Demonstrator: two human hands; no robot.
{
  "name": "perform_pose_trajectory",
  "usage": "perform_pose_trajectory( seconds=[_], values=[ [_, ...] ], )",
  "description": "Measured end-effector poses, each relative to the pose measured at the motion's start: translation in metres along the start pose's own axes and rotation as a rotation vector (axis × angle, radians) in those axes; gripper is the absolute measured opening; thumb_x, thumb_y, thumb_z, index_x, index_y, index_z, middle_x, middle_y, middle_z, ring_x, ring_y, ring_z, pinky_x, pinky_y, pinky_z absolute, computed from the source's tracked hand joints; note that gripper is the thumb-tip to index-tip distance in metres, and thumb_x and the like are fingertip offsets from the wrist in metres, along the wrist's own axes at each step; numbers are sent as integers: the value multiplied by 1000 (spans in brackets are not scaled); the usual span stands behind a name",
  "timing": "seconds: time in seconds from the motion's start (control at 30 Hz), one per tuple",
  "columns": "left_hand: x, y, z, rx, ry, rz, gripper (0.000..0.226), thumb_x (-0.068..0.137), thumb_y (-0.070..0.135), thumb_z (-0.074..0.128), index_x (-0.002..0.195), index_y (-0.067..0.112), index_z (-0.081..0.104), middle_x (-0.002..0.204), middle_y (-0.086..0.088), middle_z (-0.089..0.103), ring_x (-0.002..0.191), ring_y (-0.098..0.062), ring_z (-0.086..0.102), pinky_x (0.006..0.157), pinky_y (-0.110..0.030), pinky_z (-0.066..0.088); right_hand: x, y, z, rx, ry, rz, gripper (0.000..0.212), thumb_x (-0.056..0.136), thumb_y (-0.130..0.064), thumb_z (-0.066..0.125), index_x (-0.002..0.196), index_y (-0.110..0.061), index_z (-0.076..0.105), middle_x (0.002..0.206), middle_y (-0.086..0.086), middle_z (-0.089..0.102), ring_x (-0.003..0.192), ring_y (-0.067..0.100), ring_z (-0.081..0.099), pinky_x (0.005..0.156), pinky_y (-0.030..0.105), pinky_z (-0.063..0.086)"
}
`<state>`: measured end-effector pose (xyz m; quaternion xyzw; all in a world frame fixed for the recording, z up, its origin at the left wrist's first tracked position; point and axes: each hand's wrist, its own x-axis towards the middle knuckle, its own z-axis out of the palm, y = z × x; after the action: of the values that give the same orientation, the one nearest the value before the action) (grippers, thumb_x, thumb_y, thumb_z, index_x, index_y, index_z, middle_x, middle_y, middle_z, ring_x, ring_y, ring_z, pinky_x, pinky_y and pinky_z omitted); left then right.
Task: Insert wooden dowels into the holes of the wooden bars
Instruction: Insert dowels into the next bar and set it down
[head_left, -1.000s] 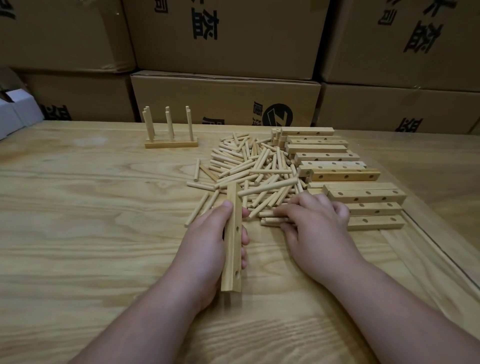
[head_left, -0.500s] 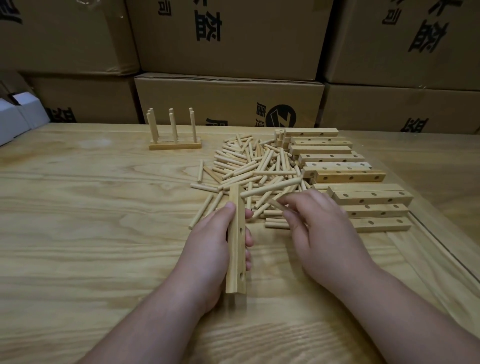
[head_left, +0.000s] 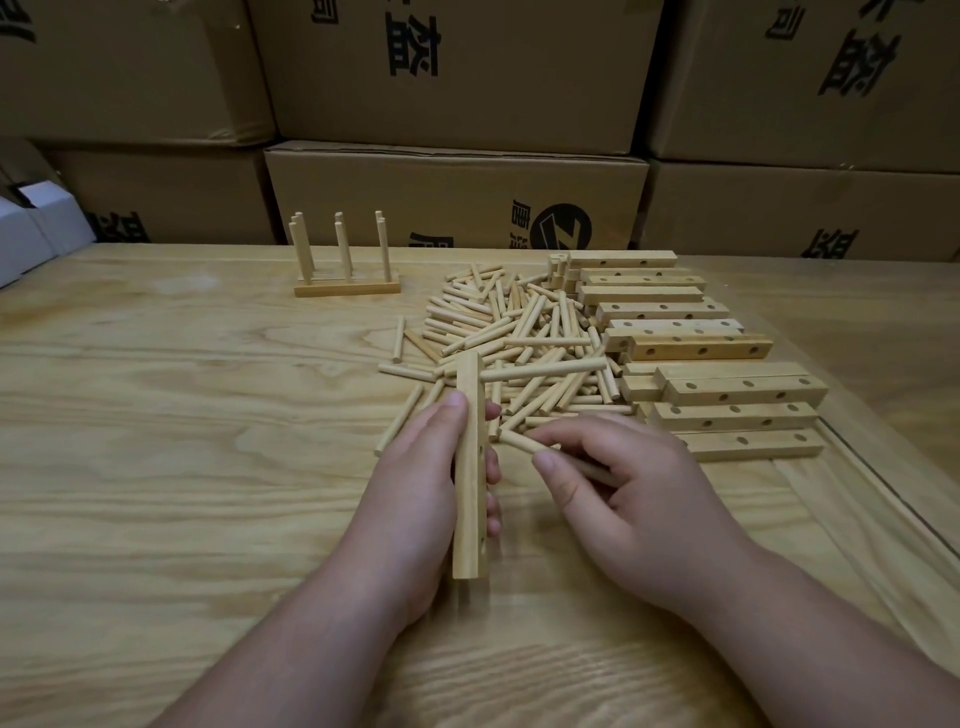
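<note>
My left hand (head_left: 421, 493) grips a wooden bar (head_left: 469, 499) that points away from me, its holed face turned right. My right hand (head_left: 634, 499) pinches a wooden dowel (head_left: 519, 442) between thumb and fingers, the dowel's free end aimed left at the bar and a short way from it. Behind both hands lies a loose pile of dowels (head_left: 524, 343). Several more holed bars (head_left: 727, 395) lie in rows to the right of the pile.
Two finished bars with upright dowels (head_left: 345, 270) stand at the back left of the wooden table (head_left: 182, 441). Cardboard boxes (head_left: 457, 202) wall off the far edge. A white box (head_left: 31, 239) sits at the far left. A seam (head_left: 883, 493) runs along the table's right side.
My right hand has lifted a dowel out of the pile and drawn it back toward the bar. My left hand keeps the bar in the same place.
</note>
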<state>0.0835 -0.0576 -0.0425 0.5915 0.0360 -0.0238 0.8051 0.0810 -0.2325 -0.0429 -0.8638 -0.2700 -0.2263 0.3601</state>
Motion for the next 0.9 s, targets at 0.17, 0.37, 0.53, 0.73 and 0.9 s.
perform_pose_trajectory(
  seconds=[0.17,0.37,0.53,0.73,0.9],
  values=[
    [-1,0,1,90,9,10,38,103,47,44,95,27,76,60,-2,59,45,-12,54,43,-27,47,-1,-2,1,-1,-35,-4,15,92,-41,62,101,-32,71,76,-25,64,68,-2,61,59,19,46],
    [-4,0,1,135,-14,30,37,103,45,45,94,27,75,59,-1,62,45,-11,55,42,-25,48,0,-5,0,-13,-76,-26,11,91,-43,63,94,-34,68,70,-21,63,62,3,60,54,30,49],
    [-5,-1,3,183,-41,36,34,102,44,46,89,31,75,58,1,63,45,-10,55,42,-24,48,0,-5,-4,-28,-106,-13,12,89,-43,63,88,-33,68,61,-17,56,57,8,56,51,31,45],
    [-7,-3,3,238,-96,47,31,100,46,47,92,33,74,58,3,62,48,-8,57,45,-25,48,0,-5,-10,-8,-155,6,12,88,-40,63,83,-31,70,57,-10,54,55,12,55,49,32,44],
    [-8,-5,5,234,-92,63,32,101,45,47,91,33,74,57,2,61,50,-8,58,45,-26,49,-1,-10,-6,5,-147,28,9,86,-32,66,79,-28,69,55,-21,50,53,6,53,50,18,34]
  ],
)
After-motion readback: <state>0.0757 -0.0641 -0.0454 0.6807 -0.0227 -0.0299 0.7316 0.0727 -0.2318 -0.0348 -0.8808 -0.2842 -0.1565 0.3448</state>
